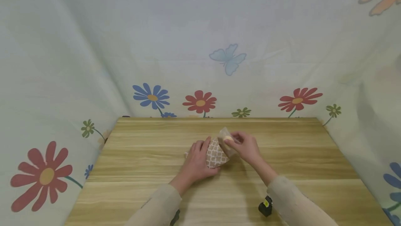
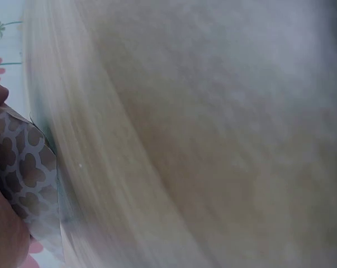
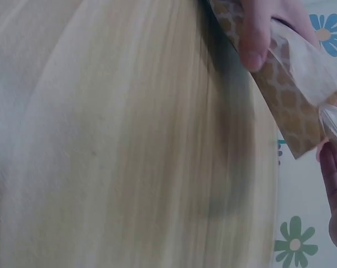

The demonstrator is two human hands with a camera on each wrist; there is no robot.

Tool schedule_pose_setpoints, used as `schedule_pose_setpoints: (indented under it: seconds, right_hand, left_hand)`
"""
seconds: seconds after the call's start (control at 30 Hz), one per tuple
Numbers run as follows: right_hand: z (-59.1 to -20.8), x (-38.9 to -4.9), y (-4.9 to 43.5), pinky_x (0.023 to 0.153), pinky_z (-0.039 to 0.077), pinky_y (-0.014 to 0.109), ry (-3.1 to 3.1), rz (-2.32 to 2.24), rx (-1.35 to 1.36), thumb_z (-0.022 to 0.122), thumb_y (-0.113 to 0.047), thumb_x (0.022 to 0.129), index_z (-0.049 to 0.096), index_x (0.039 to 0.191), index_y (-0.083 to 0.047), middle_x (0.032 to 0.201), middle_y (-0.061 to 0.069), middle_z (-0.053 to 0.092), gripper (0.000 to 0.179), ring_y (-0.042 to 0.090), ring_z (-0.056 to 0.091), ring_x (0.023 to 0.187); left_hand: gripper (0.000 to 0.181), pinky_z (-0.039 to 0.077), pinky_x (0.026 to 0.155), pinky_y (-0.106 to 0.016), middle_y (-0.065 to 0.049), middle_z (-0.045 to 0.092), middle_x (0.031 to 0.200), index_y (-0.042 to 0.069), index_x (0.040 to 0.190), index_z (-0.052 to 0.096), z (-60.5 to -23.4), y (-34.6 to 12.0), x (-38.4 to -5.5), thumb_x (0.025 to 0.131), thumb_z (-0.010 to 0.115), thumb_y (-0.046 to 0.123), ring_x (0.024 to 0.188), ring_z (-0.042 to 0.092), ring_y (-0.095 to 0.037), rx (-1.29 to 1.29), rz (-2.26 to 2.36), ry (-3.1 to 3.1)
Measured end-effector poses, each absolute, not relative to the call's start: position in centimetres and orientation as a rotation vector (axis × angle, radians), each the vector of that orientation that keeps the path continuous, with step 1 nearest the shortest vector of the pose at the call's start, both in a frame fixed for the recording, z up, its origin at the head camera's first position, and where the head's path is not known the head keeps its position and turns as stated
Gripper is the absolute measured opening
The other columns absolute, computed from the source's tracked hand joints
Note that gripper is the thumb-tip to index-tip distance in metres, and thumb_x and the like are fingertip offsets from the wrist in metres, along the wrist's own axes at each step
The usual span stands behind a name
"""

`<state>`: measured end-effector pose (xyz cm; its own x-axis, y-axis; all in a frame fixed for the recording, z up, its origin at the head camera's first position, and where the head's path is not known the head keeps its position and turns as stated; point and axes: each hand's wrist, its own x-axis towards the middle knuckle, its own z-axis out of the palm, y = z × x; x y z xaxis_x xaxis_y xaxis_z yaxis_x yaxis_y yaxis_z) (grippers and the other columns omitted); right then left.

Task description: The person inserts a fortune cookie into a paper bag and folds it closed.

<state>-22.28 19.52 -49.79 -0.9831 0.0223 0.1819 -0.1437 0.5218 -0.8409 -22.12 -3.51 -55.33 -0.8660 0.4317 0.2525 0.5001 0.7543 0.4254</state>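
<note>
A brown paper bag (image 1: pixel 216 155) with a white lattice pattern lies at the middle of the wooden table. My left hand (image 1: pixel 195 161) grips it, with the fingers on its far side and the thumb at the near side. At the bag's right end, my right hand (image 1: pixel 249 147) pinches a clear plastic packet (image 1: pixel 224 134) with something pale by the fingertips. Whether the packet is partly inside the bag I cannot tell. The left wrist view shows the patterned bag (image 2: pixel 29 167) beside the left hand; in the right wrist view the clear plastic (image 3: pixel 311 70) overlaps the bag (image 3: pixel 285 103).
The wooden table (image 1: pixel 134 139) reaches back to a flower-printed cloth (image 1: pixel 175 62) that hangs on the sides too. A small black object (image 1: pixel 265 208) with a yellow-green label is near the right sleeve. Another dark thing (image 1: pixel 175 217) shows partly by the left sleeve.
</note>
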Motion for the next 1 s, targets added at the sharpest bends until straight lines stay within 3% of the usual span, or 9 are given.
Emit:
schedule_pose_setpoints:
  seconds: [0.3,0.6,1.0]
  right_hand:
    - [-50.3,-21.7,18.6,0.087,0.059,0.035,-2.550,1.474,0.072,0.088,-0.025,0.090,0.075,0.107,-0.006,0.103,0.008,0.078,0.028,0.021,0.072,0.095]
    - [-49.9,-21.0,19.1,0.083,0.063,0.030,-2.560,1.561,0.208,0.084,-0.023,0.095,0.077,0.114,-0.004,0.108,0.012,0.079,0.027,0.024,0.077,0.097]
    - [-48.5,-20.5,20.3,0.090,0.062,0.034,-2.639,1.428,0.452,0.079,-0.023,0.099,0.081,0.117,-0.007,0.115,0.009,0.077,0.024,0.025,0.073,0.106]
  left_hand:
    - [0.126,0.046,0.113,-0.045,-0.013,0.051,0.140,0.010,0.168,0.028,-55.5,-3.4,-22.2,0.071,0.091,0.060,0.124,0.051,-0.027,-0.761,-0.729,-2.778]
    - [0.123,0.048,0.111,-0.045,-0.013,0.051,0.141,0.010,0.167,0.030,-55.4,-3.5,-22.3,0.071,0.091,0.058,0.124,0.051,-0.026,-0.764,-0.736,-2.746]
    - [0.122,0.049,0.111,-0.043,-0.012,0.051,0.141,0.010,0.167,0.031,-55.3,-3.5,-22.2,0.071,0.092,0.055,0.124,0.051,-0.024,-0.798,-0.769,-2.685]
